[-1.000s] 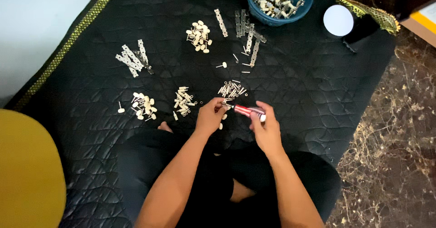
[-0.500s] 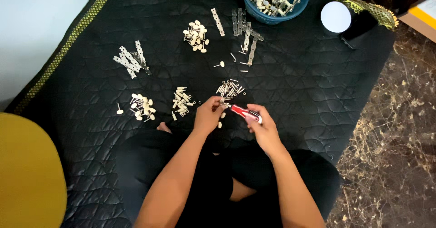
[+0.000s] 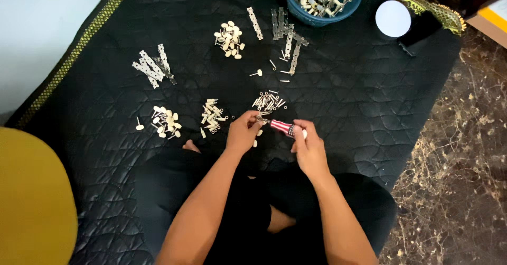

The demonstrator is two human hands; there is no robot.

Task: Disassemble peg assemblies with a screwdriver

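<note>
From the head camera, looking down: the person sits cross-legged on a black quilted mat [image 3: 369,101] spread over a dark marbled floor [image 3: 465,180]. The right hand [image 3: 309,149] is closed around a small red-handled screwdriver [image 3: 282,127], its tip pointing left toward the other hand. The left hand [image 3: 244,132] has its fingertips pinched together on a small metal part [image 3: 260,119], held just above the mat where the screwdriver tip meets it; how the part is shaped is too small to tell.

Just beyond the hands lies a small pile of metal screws [image 3: 268,101]. To the left of it are 2 heaps of cream-coloured pieces, one near the left hand [image 3: 212,116] and one farther left [image 3: 167,121]. Higher on the mat sits another cream heap [image 3: 229,39], with flat perforated metal strips [image 3: 288,38] just to its right and a second bunch of strips [image 3: 153,67] well to the left. A blue bowl [image 3: 301,8] full of mixed parts stands at the top edge, a white round lid [image 3: 393,18] to its right. A yellow object [image 3: 31,201] fills the lower left corner.
</note>
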